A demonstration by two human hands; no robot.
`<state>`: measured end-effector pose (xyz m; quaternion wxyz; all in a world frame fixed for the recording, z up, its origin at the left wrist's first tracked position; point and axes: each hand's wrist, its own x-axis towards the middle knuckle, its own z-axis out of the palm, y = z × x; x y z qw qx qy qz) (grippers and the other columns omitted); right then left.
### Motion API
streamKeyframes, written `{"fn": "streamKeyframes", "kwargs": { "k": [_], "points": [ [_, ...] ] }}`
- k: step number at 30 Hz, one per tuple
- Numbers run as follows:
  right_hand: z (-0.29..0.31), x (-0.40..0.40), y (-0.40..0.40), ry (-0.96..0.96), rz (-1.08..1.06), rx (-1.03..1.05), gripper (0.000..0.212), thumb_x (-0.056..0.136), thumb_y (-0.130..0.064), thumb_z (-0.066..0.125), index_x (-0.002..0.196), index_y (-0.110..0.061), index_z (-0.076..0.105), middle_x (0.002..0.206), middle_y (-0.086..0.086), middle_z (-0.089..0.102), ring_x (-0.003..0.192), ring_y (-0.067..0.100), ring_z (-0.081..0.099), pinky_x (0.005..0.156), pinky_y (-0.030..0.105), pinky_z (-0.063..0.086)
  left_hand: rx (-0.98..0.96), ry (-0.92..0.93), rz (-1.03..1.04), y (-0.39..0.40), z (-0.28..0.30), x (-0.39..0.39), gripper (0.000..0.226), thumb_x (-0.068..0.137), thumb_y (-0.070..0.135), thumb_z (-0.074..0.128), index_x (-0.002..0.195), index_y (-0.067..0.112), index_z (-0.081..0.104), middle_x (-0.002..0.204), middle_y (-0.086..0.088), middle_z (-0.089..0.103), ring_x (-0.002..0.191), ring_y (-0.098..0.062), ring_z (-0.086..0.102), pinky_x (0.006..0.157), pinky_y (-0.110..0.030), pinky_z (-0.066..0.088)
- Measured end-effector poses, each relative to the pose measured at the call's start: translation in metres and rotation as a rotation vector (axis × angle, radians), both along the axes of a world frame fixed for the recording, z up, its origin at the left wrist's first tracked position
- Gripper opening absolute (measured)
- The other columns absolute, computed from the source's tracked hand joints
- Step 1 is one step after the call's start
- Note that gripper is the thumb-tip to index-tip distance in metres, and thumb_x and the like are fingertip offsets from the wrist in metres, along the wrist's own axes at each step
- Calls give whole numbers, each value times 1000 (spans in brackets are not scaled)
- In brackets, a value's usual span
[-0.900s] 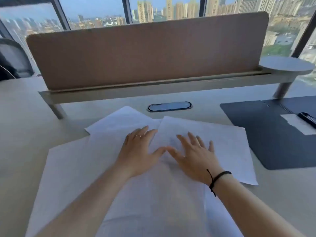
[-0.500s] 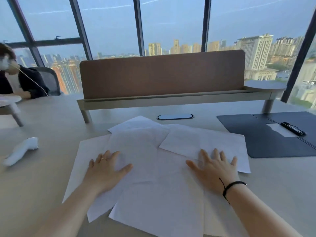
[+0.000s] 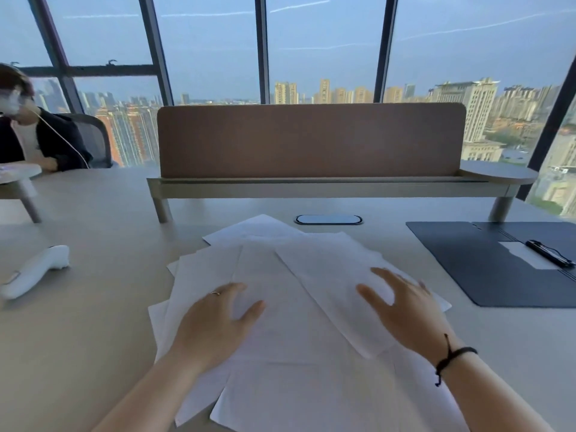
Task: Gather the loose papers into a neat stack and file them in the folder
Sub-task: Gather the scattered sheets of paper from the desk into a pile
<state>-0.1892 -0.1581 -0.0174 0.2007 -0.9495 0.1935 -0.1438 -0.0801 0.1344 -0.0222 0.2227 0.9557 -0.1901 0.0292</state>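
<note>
Both palms flat on the papers (image 3: 290, 310), fingers spread wide, no grip closed on anything. Left hand (image 3: 215, 325) pressed on the near-left sheets, right hand (image 3: 402, 313) on the right-hand sheet, blurred at the fingertips. Placed that way, most likely, to pin the sheets and slide them inward from both sides, so that the edges can be squared before lifting.

Papers fanned at several angles on the surface (image 3: 103, 307), overlapping, corners sticking out on the left and at the far end; not yet a neat stack. Looks like an early step of the gathering.

Folder (image 3: 486, 269) open and flat well to the right, apart from the papers, ready to take the stack. Small white slip (image 3: 523, 254) inside it, black pen (image 3: 548, 252) lying just beside the slip.

White handheld device (image 3: 34, 272) well to the left, clear of the work. Cable port (image 3: 328, 219) beyond the papers, brown divider (image 3: 308, 141) behind that.

No brand, label or writing legible; sheets appear blank from here.
</note>
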Motion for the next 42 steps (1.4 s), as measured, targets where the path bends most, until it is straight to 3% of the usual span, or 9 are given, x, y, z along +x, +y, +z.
{"fn": "streamKeyframes", "kwargs": {
  "k": [6,9,12,15,22,26,31,38,42],
  "points": [
    [-13,2,5,325,4,-129,61,87,-76,17,140,-48,29,157,1,30,151,22,17,120,59,4,165,33,-30,-7,-16,15,80,86,78,19,153,35,28,168,-3,19,154,-19,14,123,-36,13],
    [-2,5,48,236,133,-142,86,78,-87,5,148,-45,32,152,-8,46,148,13,31,123,52,-5,213,32,-64,-25,-17,7,94,78,75,4,159,29,14,169,-7,8,156,-24,5,124,-39,7],
    [1,7,58,52,177,-47,90,76,-88,8,143,-42,47,120,-9,73,122,2,59,126,39,2,34,120,-106,-30,-8,-3,74,88,58,23,156,28,29,161,0,33,151,-25,24,119,-37,23],
    [1,4,31,-49,47,14,71,83,-79,37,137,-37,55,128,-10,70,123,9,58,119,39,28,-358,132,-6,-21,4,4,33,99,34,43,129,27,54,124,10,63,122,-22,57,92,-39,46],
    [-1,13,12,63,-73,148,86,84,-78,37,147,-19,44,147,3,55,138,24,47,111,41,35,157,154,154,14,-15,41,64,100,57,30,149,17,37,165,-8,26,154,-25,17,123,-40,12],
    [15,26,13,-48,-164,231,84,88,-71,45,150,-14,42,145,8,58,133,29,53,106,41,44,-79,9,106,3,-5,29,36,100,40,31,87,21,58,94,-5,68,105,-31,60,106,-46,40],
    [12,34,7,-1,-109,442,89,86,-66,56,154,-14,33,153,9,49,139,26,47,107,39,42,-447,281,108,-15,11,28,60,96,58,46,144,23,48,148,4,54,135,-18,50,105,-32,37],
    [3,30,21,-54,-45,554,98,80,-67,63,158,-24,22,156,2,42,141,19,43,111,42,42,-1240,868,197,-42,42,30,29,87,26,72,115,19,67,103,-14,76,79,-29,72,72,-36,57],
    [-3,25,31,-44,42,453,96,80,-63,67,158,-28,22,154,-3,46,137,14,48,107,31,41,-905,672,192,-49,25,34,18,83,7,76,100,3,73,104,-20,76,85,-30,73,81,-39,58]
  ]
}}
